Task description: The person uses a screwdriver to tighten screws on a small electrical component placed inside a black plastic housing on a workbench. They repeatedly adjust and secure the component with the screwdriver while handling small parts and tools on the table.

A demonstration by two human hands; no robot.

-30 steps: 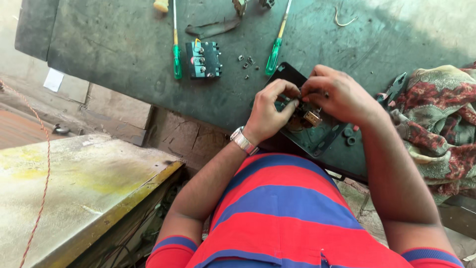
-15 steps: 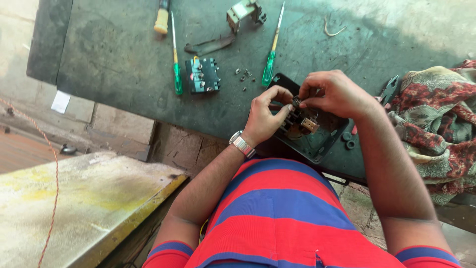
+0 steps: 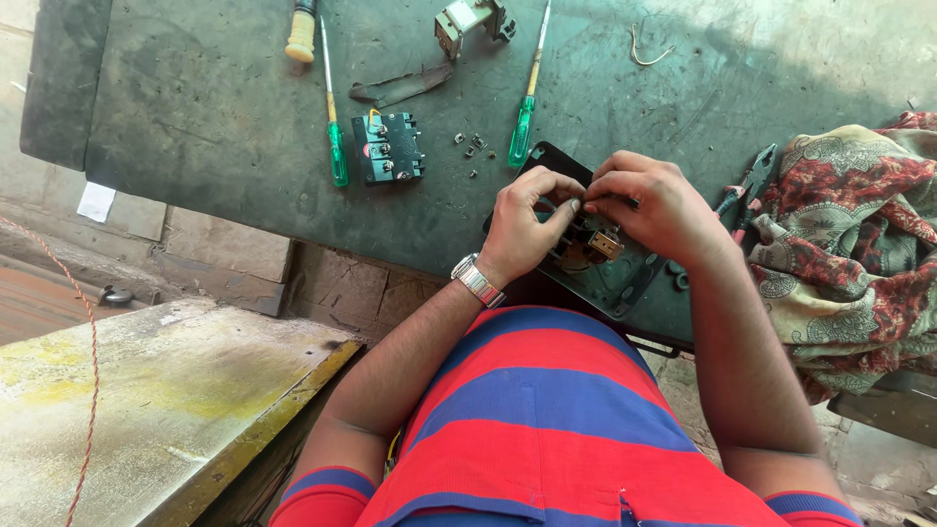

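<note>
Change: across the last second both hands stay on the same spot over the black plate (image 3: 625, 283); only the view drifts lower, so more of the table's far tools come into sight. The work reads as continuing fine fiddling, not a finished step.
Left hand (image 3: 522, 229): fingers curled, fingertips pinched at the small brass-coloured part (image 3: 603, 244) on the plate; what exactly the grip pinches is hidden.
Right hand (image 3: 654, 205): clenched over the same part, touching the left fingertips; its hold cannot be made out.
Where the plate is: at the near edge of the dark table (image 3: 195, 117), just beside a patterned cloth (image 3: 849, 244).
Screwdrivers, green-handled: two (image 3: 335, 146) (image 3: 525, 127).
Wooden-handled tool: one (image 3: 301, 34).
Black switch block: one (image 3: 388, 146).
Loose small nuts: a cluster (image 3: 470, 146), about five, too small to count surely.
Metal part at far edge: one (image 3: 468, 20).
Pliers: one (image 3: 747, 185).
Wristwatch: one (image 3: 476, 281).
</note>
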